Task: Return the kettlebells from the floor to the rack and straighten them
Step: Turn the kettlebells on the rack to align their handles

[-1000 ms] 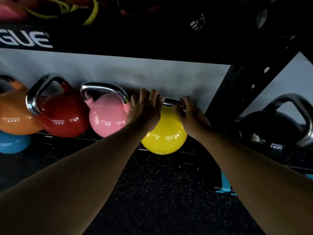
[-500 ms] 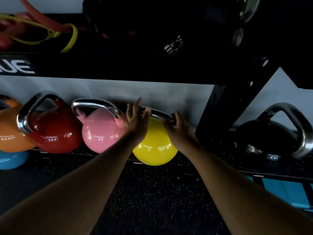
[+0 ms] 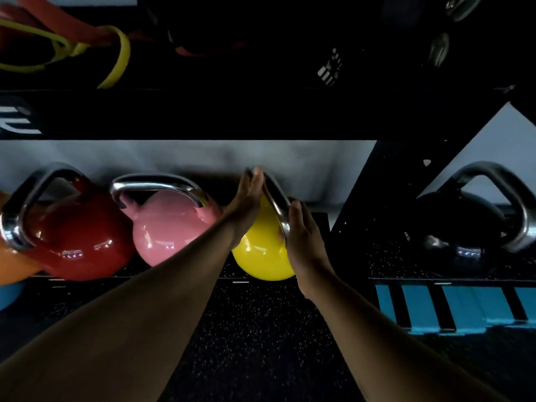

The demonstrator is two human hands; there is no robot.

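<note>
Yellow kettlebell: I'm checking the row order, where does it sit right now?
Centre of the head view, the yellow kettlebell sits on the rack shelf, right of the pink kettlebell.

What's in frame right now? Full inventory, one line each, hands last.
yellow kettlebell: 1, yellow, low rack shelf, between the hands
pink kettlebell: 1, pink, left of the yellow one
red kettlebell: 1, red, left of pink
orange kettlebell: 1, orange, left edge, cropped
black kettlebell: 1, black, right of the rack upright
resistance bands: several, yellow and red, upper shelf, left
rack: 1, black
left hand: flat against the yellow kettlebell's handle
right hand: flat against the handle's other side
</note>
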